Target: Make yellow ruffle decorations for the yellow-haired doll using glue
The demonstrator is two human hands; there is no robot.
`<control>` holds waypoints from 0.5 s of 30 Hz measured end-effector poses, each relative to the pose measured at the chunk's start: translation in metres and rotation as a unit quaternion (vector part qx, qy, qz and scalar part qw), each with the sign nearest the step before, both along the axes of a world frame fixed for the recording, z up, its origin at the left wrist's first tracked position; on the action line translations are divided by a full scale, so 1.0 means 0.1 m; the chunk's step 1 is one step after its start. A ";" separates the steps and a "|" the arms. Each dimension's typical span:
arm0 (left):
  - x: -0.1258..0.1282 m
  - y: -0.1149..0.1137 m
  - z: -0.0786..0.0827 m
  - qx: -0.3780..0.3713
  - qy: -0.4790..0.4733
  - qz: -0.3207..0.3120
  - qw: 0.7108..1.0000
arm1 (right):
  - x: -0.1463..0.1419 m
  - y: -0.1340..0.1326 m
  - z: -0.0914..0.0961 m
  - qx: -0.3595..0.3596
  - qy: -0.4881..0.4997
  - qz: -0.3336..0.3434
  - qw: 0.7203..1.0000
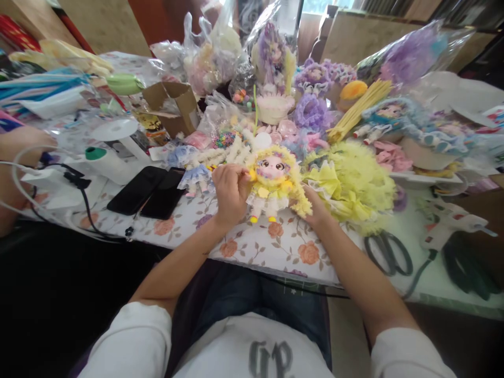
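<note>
A small doll (271, 176) with curly yellow hair, a yellow-and-white dress and yellow shoes faces me upright just over the front of the table. My left hand (232, 191) is closed at its side, the fingertips pinched by the doll's arm. On the other side, my right hand (314, 206) grips the doll by its long yellow hair, the fingers mostly hidden behind it. Beside that hand lies a heap of fluffy yellow-green trim and ruffled fabric (354, 184). A second doll in a blue dress (192, 170) lies left of my left hand.
Two phones (136, 190) and a green-topped thread cone (106, 163) lie on the left. Black-handled scissors (388, 253) and a corded glue gun (444, 223) are on the right. A cardboard box (173, 107), bagged dolls and yellow sticks (360, 110) crowd the back. Another person's arm (19, 152) shows far left.
</note>
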State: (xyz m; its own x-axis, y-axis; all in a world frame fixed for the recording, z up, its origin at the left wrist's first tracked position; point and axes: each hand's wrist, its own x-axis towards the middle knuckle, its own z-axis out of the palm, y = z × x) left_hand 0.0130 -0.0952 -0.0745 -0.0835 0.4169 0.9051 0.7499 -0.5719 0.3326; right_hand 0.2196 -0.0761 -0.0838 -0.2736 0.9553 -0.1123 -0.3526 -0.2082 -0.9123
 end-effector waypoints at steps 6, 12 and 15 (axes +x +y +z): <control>-0.06 0.00 0.05 -0.013 0.112 0.004 0.994 | 0.00 0.04 -0.02 -0.026 0.039 -0.046 0.998; -0.13 0.03 0.04 -0.014 0.174 -0.022 0.984 | 0.04 0.10 -0.12 -0.025 0.014 -0.062 0.998; -0.15 0.04 0.03 -0.004 0.186 -0.027 0.982 | 0.07 0.13 -0.17 0.016 -0.041 -0.059 0.997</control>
